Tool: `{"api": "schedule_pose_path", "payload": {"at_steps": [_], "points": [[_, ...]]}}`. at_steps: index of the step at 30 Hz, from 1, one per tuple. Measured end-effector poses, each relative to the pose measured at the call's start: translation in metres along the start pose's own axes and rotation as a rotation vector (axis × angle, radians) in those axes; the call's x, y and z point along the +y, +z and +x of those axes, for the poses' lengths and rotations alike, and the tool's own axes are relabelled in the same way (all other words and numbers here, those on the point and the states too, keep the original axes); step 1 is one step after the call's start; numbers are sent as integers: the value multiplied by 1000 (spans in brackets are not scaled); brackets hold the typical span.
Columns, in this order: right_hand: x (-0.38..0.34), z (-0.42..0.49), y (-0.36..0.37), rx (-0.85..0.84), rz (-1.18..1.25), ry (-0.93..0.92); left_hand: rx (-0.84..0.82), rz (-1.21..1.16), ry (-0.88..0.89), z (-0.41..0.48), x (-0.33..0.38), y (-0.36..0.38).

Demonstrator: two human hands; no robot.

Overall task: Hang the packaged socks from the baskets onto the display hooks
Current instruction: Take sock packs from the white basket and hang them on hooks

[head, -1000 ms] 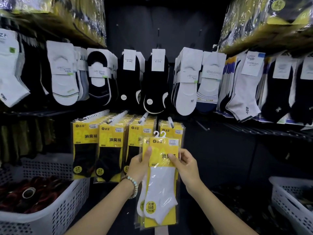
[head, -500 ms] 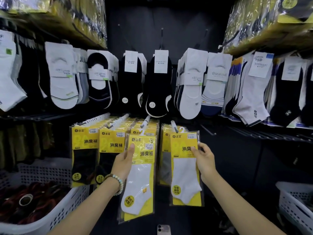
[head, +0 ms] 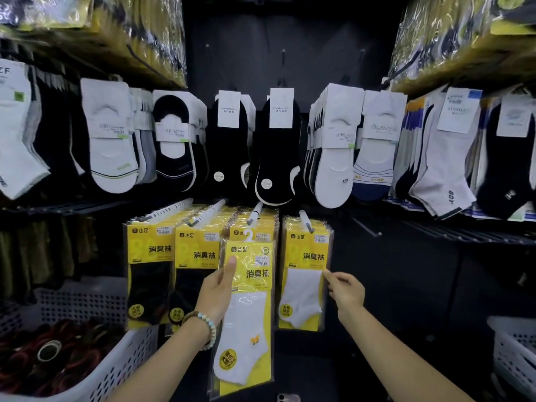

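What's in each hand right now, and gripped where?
Left hand grips a sock pack by its left edge, thumb on front. Right hand touches the hung pack at its right edge; a pinch cannot be told.

Four display hooks run left to right at mid-height: first hook (head: 171, 208), second hook (head: 207, 211), third hook (head: 255, 213) and fourth hook (head: 306, 220), each loaded with hanging packs. The left hand (head: 217, 291) holds the loose pack (head: 246, 314) in front of the third hook's packs (its hanger just below that hook's tip). The right hand (head: 346, 291) pinches the right edge of the front pack (head: 304, 280) on the fourth hook. The upper sock row (head: 278, 146) hangs above and behind. The left basket (head: 121, 364) sits low on the left, the right basket (head: 513, 352) low on the right.
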State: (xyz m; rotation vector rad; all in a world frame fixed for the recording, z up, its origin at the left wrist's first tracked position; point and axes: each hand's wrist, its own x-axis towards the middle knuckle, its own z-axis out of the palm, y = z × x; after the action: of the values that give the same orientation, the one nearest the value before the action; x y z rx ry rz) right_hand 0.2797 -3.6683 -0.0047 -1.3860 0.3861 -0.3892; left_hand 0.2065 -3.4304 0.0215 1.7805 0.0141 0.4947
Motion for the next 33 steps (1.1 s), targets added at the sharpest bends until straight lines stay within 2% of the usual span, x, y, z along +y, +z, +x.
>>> {"api": "schedule_pose_path", "payload": {"at_steps": [3,8,10,13,17,20,25,30,33], "points": [[2,-14,-10,-39,-10,-15,-11,-13,-35,-3,-2,3],[-16,-64,-11,-369,-35,-111,-42,-86,-69,-17,6,26],[-22,-82,-8,-437,-58,-174,-45,-137,-87,-23,11,39],[-29,-95,-9,-408,-30,-225,-47,-197,-97,-29,18,52],[-32,-95,-20,-424,36,-196,-70,-240,-103,-36,26,56],[-28,-88,-29,-414,67,-162,-64,-155,-58,-37,31,53],[-22,-67,-46,-328,91,-130,46,-44,11,-28,31,37],[-39,-43,-45,-237,71,-221,108,54,121,-11,28,12],[-51,-31,-32,-247,28,-289,125,87,133,-4,27,4]]}}
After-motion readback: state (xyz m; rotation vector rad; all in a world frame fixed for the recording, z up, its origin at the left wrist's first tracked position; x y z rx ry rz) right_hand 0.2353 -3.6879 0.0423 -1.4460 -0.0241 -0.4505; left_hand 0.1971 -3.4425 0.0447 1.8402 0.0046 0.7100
